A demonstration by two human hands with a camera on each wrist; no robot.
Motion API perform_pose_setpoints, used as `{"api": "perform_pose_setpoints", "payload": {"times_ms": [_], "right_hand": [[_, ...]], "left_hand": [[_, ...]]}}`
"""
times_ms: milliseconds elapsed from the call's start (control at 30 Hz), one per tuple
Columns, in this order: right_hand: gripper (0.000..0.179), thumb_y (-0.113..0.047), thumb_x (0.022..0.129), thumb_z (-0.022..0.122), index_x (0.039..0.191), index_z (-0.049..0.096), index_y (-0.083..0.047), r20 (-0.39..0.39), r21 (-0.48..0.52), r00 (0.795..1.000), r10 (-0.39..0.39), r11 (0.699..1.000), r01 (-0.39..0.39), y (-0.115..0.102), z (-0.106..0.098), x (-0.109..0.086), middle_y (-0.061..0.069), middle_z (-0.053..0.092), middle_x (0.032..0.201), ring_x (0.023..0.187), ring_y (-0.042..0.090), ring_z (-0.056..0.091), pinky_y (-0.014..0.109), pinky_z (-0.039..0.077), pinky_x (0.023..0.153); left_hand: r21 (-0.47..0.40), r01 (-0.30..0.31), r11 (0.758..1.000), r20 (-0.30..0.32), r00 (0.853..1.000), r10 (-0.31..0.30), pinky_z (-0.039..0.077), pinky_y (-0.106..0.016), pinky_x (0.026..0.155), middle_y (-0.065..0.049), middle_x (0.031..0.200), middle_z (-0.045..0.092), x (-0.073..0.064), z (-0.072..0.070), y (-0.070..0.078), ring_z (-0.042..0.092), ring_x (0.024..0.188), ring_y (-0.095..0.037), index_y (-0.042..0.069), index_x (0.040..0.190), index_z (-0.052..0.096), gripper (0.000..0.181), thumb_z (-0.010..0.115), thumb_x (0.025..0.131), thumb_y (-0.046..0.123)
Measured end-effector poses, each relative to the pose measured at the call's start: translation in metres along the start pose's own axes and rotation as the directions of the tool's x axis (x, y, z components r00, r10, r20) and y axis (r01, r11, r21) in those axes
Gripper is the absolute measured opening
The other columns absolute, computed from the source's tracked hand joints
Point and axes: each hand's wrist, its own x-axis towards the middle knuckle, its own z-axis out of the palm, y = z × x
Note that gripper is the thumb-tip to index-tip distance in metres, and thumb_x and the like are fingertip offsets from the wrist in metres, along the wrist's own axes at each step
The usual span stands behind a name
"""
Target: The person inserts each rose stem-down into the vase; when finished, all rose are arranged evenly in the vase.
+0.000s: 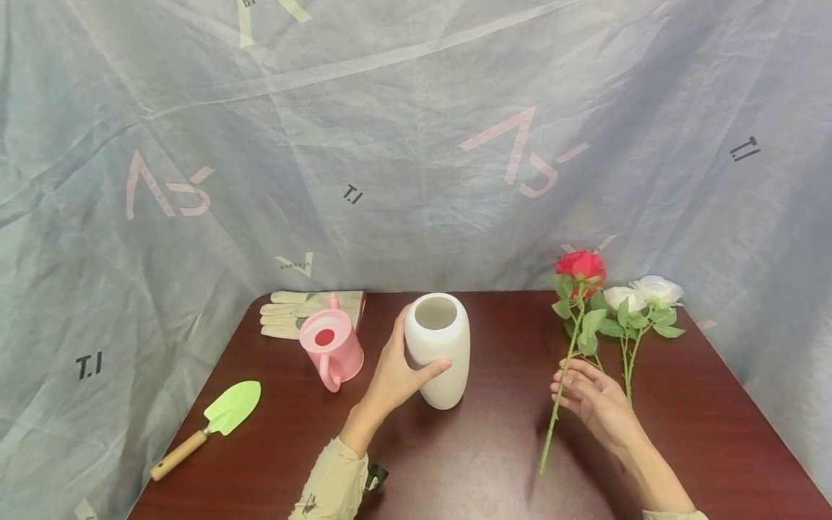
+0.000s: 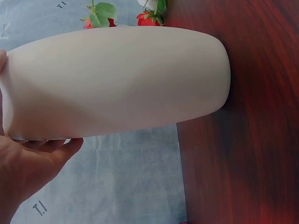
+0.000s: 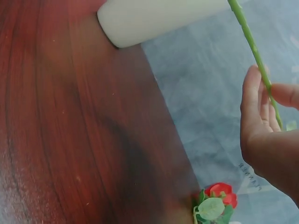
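Note:
My left hand (image 1: pixel 401 361) grips the upper left side of a tall white vase (image 1: pixel 448 368), its thumb across the front. The vase is upright at the middle of the table, its open mouth facing up. Between thumb and fingers, my right hand (image 1: pixel 594 401) pinches the green stem of a red artificial rose (image 1: pixel 581 269), right of the vase. The bloom points up and away, while the bare stem end hangs low toward me. In the right wrist view the pinched stem (image 3: pixel 250 37) crosses the upper right. The left wrist view shows mostly the vase's side (image 2: pixel 117 79).
White roses (image 1: pixel 656 291) lie at the back right, with another red rose (image 3: pixel 222 193) near them. At left are a pink watering can (image 1: pixel 338 354), pale gloves (image 1: pixel 282 318) and a green trowel (image 1: pixel 234 406). A grey cloth (image 1: pixel 390 144) hangs behind the dark red table (image 1: pixel 481 462).

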Motion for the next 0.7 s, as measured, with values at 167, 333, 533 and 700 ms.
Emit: {"api": "perform_pose_setpoints", "payload": {"times_ms": [167, 333, 533, 700], "right_hand": [[0.031, 0.012, 0.094, 0.032, 0.108, 0.056, -0.003, -0.078, 0.034, 0.995, -0.061, 0.997, 0.064, 0.000, 0.005, 0.002, 0.008, 0.063, 0.096, 0.089, 0.020, 0.064, 0.034, 0.050, 0.082], [0.030, 0.014, 0.094, 0.030, 0.103, 0.056, 0.001, -0.111, 0.125, 0.983, -0.146, 0.979, 0.159, 0.002, 0.005, 0.003, 0.012, 0.064, 0.096, 0.091, 0.025, 0.064, 0.036, 0.049, 0.083], [0.028, 0.013, 0.095, 0.030, 0.101, 0.057, 0.006, -0.182, 0.225, 0.960, -0.212, 0.941, 0.251, 0.001, 0.003, 0.003, 0.017, 0.064, 0.095, 0.093, 0.028, 0.064, 0.038, 0.049, 0.084], [0.028, 0.013, 0.095, 0.032, 0.098, 0.059, 0.005, -0.271, 0.297, 0.943, -0.194, 0.915, 0.273, -0.002, 0.003, 0.004, 0.017, 0.064, 0.093, 0.092, 0.028, 0.064, 0.037, 0.049, 0.084]], "left_hand": [[0.005, -0.012, 1.000, -0.004, 1.000, 0.012, 0.036, -0.044, 0.096, -0.006, 0.126, 0.050, 0.001, 0.000, -0.001, 0.048, 0.114, -0.020, 0.008, 0.141, 0.030, 0.088, 0.081, 0.070, 0.015], [0.002, -0.011, 1.000, -0.004, 1.000, 0.011, 0.037, -0.044, 0.096, -0.006, 0.126, 0.050, 0.001, 0.000, -0.002, 0.048, 0.114, -0.021, 0.009, 0.141, 0.029, 0.088, 0.081, 0.070, 0.016], [-0.005, -0.009, 1.000, -0.001, 1.000, 0.009, 0.036, -0.043, 0.096, -0.004, 0.125, 0.050, 0.001, 0.001, -0.003, 0.048, 0.113, -0.019, 0.010, 0.141, 0.030, 0.088, 0.081, 0.070, 0.016], [-0.004, -0.016, 1.000, -0.005, 1.000, 0.016, 0.037, -0.043, 0.096, 0.002, 0.126, 0.049, 0.002, 0.005, -0.022, 0.047, 0.114, -0.016, 0.020, 0.142, 0.028, 0.090, 0.081, 0.070, 0.027]]}}
